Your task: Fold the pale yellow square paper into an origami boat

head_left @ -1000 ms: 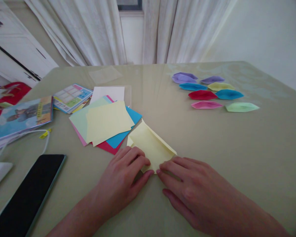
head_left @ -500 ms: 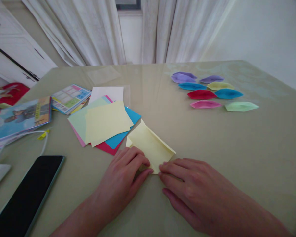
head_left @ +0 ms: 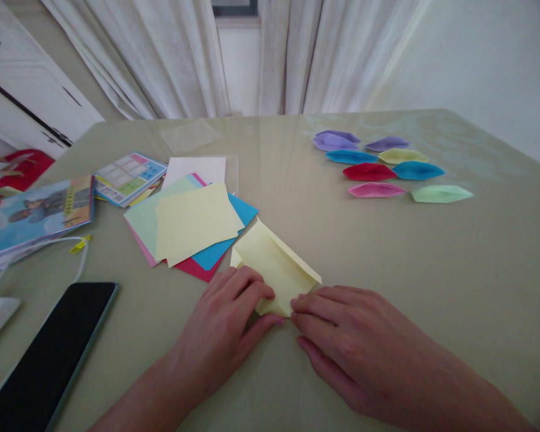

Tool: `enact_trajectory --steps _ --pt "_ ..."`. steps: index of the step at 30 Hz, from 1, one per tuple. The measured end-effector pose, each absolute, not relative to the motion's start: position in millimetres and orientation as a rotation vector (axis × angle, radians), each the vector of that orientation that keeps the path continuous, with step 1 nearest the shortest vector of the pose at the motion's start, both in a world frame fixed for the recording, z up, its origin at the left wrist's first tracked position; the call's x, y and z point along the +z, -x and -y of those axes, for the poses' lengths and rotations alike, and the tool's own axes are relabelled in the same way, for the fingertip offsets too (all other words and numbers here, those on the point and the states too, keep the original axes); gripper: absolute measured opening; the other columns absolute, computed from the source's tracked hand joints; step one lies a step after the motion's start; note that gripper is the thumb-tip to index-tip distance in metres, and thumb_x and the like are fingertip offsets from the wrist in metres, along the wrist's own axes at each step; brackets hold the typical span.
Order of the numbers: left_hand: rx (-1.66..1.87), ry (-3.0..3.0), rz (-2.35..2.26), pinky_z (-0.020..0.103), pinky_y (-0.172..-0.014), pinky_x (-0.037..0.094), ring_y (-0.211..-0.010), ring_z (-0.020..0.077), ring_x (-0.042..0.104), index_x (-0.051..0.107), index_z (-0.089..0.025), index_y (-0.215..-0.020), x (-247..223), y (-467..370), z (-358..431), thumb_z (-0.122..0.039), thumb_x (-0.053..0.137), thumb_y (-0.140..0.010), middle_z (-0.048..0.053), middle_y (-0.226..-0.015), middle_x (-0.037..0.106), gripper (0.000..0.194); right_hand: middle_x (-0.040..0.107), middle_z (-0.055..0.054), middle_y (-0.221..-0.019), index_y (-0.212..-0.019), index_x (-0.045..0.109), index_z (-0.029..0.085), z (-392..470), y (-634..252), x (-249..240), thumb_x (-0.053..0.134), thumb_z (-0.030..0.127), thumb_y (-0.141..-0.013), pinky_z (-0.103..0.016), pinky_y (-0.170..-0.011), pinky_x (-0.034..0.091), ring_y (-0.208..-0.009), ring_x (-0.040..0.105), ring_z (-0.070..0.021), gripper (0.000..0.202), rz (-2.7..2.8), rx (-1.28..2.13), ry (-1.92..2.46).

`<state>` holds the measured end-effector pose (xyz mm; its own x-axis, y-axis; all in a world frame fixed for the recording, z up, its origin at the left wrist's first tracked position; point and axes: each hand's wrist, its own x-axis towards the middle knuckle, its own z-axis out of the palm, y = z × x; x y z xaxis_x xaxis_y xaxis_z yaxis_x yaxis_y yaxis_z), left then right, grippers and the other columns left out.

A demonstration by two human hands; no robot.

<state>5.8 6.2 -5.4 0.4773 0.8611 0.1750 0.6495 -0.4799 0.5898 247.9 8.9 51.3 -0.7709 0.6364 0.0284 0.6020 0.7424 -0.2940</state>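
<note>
A pale yellow sheet of origami paper [head_left: 279, 264], partly folded with a raised flap along its upper right edge, lies on the table in front of me. My left hand [head_left: 231, 315] is at its lower left side, fingers curled on the paper and thumb stretched along the near edge. At the near right corner, the fingertips of my right hand [head_left: 346, 336] are closed together on the paper, with the thumb tucked below. My fingers hide parts of the lower edges.
Loose coloured sheets [head_left: 198, 222] overlap left of the folded paper. Several folded paper boats [head_left: 375, 172] stand at the back right. A phone [head_left: 54, 354], a white cable [head_left: 83, 264], a booklet [head_left: 40, 210] and a printed card [head_left: 130, 179] lie on the left.
My left thumb has slid slightly right and down along the paper's near edge, uncovering more of it. The right hand and the paper have barely moved.
</note>
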Motion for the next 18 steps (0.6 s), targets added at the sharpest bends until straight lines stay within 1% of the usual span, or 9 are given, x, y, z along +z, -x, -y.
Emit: enact_trajectory --steps 11,18 --pt "0.63 -2.175 -1.258 0.041 -0.088 0.049 -0.101 0.0248 0.06 0.067 -0.027 -0.108 -2.0 -5.9 -9.8 -0.031 0.071 -0.1 0.004 -0.109 0.064 0.01 0.079 -0.006 -0.093 -0.096 0.074 0.021 -8.7 -247.0 51.9 0.066 0.018 -0.095 -0.033 -0.082 0.056 -0.085 0.073 -0.0215 0.008 2.811 0.405 1.013" --pt "0.646 -2.133 -1.269 0.041 -0.089 0.049 -0.102 0.0256 0.06 0.068 -0.028 -0.109 -1.9 -7.9 -12.3 -0.029 0.075 -0.096 0.003 -0.109 0.064 0.015 0.077 -0.007 -0.094 -0.101 0.074 0.02 -10.6 -246.1 50.1 0.066 0.017 -0.096 -0.034 -0.084 0.056 -0.089 0.071 -0.023 0.01 2.855 0.418 0.979"
